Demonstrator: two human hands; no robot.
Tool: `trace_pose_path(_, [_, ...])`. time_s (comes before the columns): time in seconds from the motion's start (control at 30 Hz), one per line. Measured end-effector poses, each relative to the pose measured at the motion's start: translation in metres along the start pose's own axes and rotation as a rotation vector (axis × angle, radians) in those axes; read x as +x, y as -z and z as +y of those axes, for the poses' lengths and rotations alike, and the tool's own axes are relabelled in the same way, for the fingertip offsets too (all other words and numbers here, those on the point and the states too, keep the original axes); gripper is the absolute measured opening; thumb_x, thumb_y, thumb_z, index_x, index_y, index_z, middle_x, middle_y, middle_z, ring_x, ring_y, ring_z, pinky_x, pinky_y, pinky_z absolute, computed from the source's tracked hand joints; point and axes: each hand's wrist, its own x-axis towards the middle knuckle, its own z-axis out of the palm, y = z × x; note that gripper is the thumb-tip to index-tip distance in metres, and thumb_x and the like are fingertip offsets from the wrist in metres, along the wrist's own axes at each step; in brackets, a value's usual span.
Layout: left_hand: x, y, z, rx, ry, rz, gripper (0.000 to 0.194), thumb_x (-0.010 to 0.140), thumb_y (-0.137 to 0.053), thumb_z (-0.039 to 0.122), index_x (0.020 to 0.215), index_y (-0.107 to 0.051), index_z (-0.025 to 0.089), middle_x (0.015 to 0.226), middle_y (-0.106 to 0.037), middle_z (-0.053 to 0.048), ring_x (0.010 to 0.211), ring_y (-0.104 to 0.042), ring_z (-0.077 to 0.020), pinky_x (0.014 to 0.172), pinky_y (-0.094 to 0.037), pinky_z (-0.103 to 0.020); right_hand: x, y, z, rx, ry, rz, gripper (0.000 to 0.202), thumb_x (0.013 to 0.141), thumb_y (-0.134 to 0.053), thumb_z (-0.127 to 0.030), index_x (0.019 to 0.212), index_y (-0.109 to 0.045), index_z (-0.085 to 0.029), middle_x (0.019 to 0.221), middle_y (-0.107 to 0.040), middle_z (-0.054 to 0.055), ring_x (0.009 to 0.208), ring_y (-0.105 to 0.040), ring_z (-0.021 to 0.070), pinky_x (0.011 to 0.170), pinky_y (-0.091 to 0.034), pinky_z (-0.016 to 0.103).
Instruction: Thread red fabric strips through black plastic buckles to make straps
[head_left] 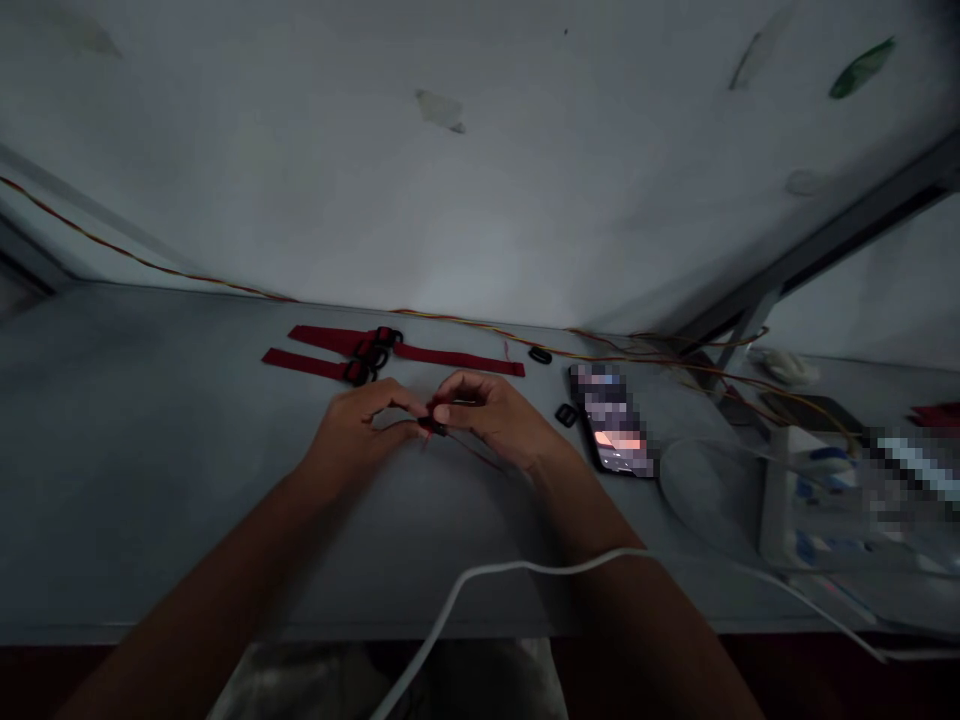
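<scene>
A small black buckle [433,425] is pinched between both hands, with bits of red around it; its details are dark and partly covered by fingers. My left hand [365,422] grips it from the left with thumb and index finger. From the right, my right hand [491,412] closes its thumb and fingers on the same piece. A thin red strip [480,455] trails from it beneath my right hand. Just beyond lie red straps [311,362] fitted with black buckles [358,372], and a longer red strap [459,357] stretches to the right.
Two loose black buckles, one far [540,355] and one nearer [566,414], lie by a lit phone [611,420]. Twisted wires [480,325] run along the wall. A white cable [517,566] crosses in front of my right forearm. A white box [802,500] stands right.
</scene>
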Motion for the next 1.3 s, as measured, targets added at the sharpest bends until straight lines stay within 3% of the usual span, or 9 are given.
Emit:
trace_pose_path(0.23, [0.002, -0.003, -0.003, -0.108, 0.058, -0.104, 0.008, 0.082, -0.075, 0.021, 0.082, -0.066, 0.020, 0.082, -0.063, 0.001, 0.078, -0.060, -0.0118, 0.073, -0.047, -0.024, 0.005, -0.007, 0.004, 0.222, -0.033, 0.186, 0.025, 0.069, -0.086, -0.035, 0.085, -0.074, -0.019, 0.086, -0.071, 0.001, 0.074, -0.066, 0.0103, 0.078, -0.054, 0.025])
trace_pose_path(0.33, [0.001, -0.004, -0.005, -0.100, 0.063, -0.097, 0.008, 0.088, -0.069, 0.024, 0.090, -0.062, 0.021, 0.095, -0.062, -0.001, 0.091, -0.060, -0.0134, 0.085, -0.048, -0.026, 0.006, -0.006, 0.005, 0.191, 0.016, 0.219, 0.029, 0.069, -0.086, -0.036, 0.093, -0.076, -0.021, 0.098, -0.074, 0.002, 0.084, -0.069, 0.0127, 0.088, -0.055, 0.029])
trace_pose_path(0.53, [-0.002, -0.005, -0.008, -0.306, 0.146, -0.115, 0.012, 0.093, -0.063, 0.028, 0.094, -0.053, 0.021, 0.127, -0.061, -0.008, 0.122, -0.057, -0.0193, 0.102, -0.045, -0.033, 0.006, -0.004, 0.005, -0.330, 0.253, 0.361, 0.024, 0.081, -0.074, -0.039, 0.096, -0.078, -0.021, 0.093, -0.077, 0.004, 0.089, -0.072, 0.0207, 0.085, -0.056, 0.034])
trace_pose_path(0.77, [-0.004, -0.003, -0.001, -0.395, 0.255, -0.102, 0.021, 0.089, -0.068, 0.033, 0.089, -0.052, 0.019, 0.112, -0.069, -0.007, 0.096, -0.066, -0.0156, 0.082, -0.051, -0.027, 0.009, 0.007, 0.007, -0.832, 0.359, 0.668, 0.022, 0.092, -0.057, -0.034, 0.097, -0.073, -0.020, 0.084, -0.076, 0.005, 0.079, -0.073, 0.0195, 0.075, -0.055, 0.029])
trace_pose_path(0.93, [-0.001, 0.002, 0.003, -0.543, 0.254, -0.109, 0.022, 0.087, -0.071, 0.030, 0.087, -0.052, 0.019, 0.118, -0.067, -0.006, 0.079, -0.064, -0.0103, 0.075, -0.053, -0.025, 0.005, 0.046, -0.003, -1.248, 0.149, 0.910, 0.023, 0.091, -0.054, -0.025, 0.099, -0.073, -0.016, 0.088, -0.076, 0.011, 0.081, -0.071, 0.0256, 0.077, -0.052, 0.035])
trace_pose_path(1.07, [0.002, 0.000, -0.002, -0.596, 0.314, -0.017, 0.020, 0.088, -0.070, 0.032, 0.094, -0.055, 0.021, 0.119, -0.068, -0.007, 0.087, -0.065, -0.0135, 0.071, -0.054, -0.025, -0.009, 0.066, -0.012, -1.467, -0.001, 0.824, 0.024, 0.086, -0.055, -0.017, 0.094, -0.077, -0.013, 0.095, -0.074, 0.019, 0.094, -0.069, 0.0329, 0.087, -0.050, 0.046])
trace_pose_path(1.17, [0.002, -0.002, -0.006, -0.620, 0.384, -0.011, 0.023, 0.089, -0.069, 0.035, 0.106, -0.059, 0.023, 0.117, -0.068, -0.007, 0.092, -0.066, -0.0144, 0.075, -0.055, -0.025, -0.016, 0.054, -0.018, -1.437, 0.226, 0.710, 0.031, 0.079, -0.064, -0.015, 0.108, -0.075, -0.015, 0.122, -0.067, 0.019, 0.120, -0.058, 0.0355, 0.104, -0.041, 0.054])
trace_pose_path(1.23, [0.002, -0.003, -0.006, -0.653, 0.399, -0.023, 0.027, 0.089, -0.069, 0.036, 0.112, -0.063, 0.024, 0.115, -0.068, -0.007, 0.097, -0.065, -0.0150, 0.082, -0.055, -0.027, -0.017, 0.035, -0.020, -1.231, 0.421, 0.449, 0.039, 0.082, -0.067, -0.020, 0.121, -0.070, -0.022, 0.136, -0.060, 0.011, 0.128, -0.054, 0.0295, 0.109, -0.040, 0.049])
trace_pose_path(1.3, [0.001, -0.003, -0.006, -0.689, 0.408, -0.033, 0.027, 0.088, -0.068, 0.038, 0.111, -0.066, 0.023, 0.111, -0.069, -0.007, 0.094, -0.065, -0.0149, 0.082, -0.055, -0.028, -0.015, 0.015, -0.019, -0.985, 0.458, 0.152, 0.040, 0.087, -0.065, -0.025, 0.127, -0.067, -0.027, 0.132, -0.064, 0.007, 0.123, -0.059, 0.0241, 0.103, -0.046, 0.040])
